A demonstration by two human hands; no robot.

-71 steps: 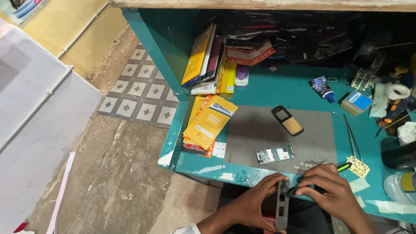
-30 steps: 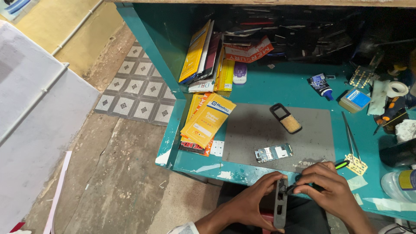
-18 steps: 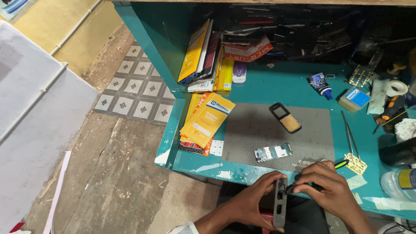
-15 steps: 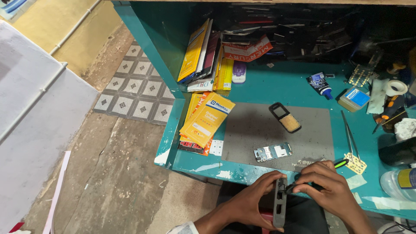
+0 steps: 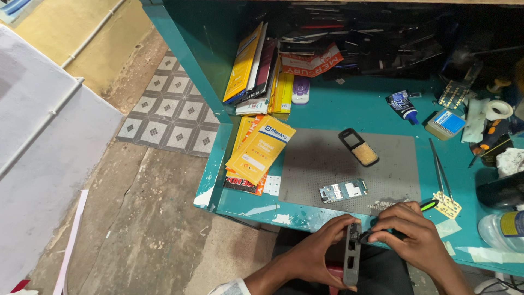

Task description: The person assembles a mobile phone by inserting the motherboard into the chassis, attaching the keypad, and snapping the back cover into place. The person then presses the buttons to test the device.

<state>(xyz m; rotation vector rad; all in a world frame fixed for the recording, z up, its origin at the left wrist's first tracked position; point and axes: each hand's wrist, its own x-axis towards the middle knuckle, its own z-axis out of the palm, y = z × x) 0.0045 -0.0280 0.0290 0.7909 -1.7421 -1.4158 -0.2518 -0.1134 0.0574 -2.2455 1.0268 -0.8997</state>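
On teal bench (image 5: 355, 104): grey mat (image 5: 316, 164).

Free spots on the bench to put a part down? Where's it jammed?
Bare room: the left half of the grey mat, between the yellow packets and the phone shell; also the teal strip above the mat, between the white phone and the glue tube. Crowded: the right end around the tweezers and tape roll, and the dark back shelf.
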